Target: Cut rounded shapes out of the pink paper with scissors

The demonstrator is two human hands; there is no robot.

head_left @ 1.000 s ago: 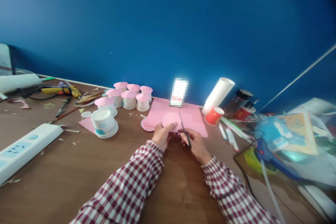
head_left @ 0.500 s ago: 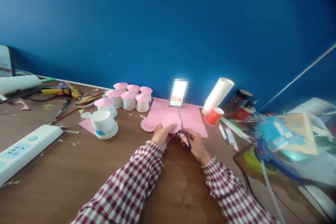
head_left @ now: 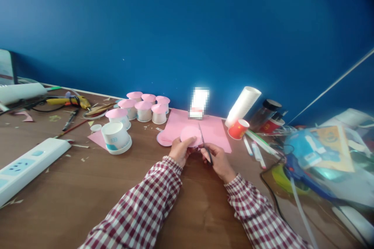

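My left hand (head_left: 181, 151) pinches a round piece of pink paper (head_left: 189, 134), its thumb on top. Black-handled scissors (head_left: 208, 151) are gripped in my right hand (head_left: 219, 160), the blades pointing away from me along the right edge of the round piece. Behind both hands a larger sheet of pink paper (head_left: 217, 132) lies flat on the table. Another rounded pink piece (head_left: 163, 139) shows to the left of my left hand. Whether the blades are fully closed is hard to make out.
Several paper cups with pink cone tops (head_left: 143, 111) stand at the back left, near a stack of white cups (head_left: 113, 136). A power strip (head_left: 32, 169) lies at left. Right are a red cup (head_left: 238, 129), markers (head_left: 258, 155) and a blue glue gun (head_left: 306, 181).
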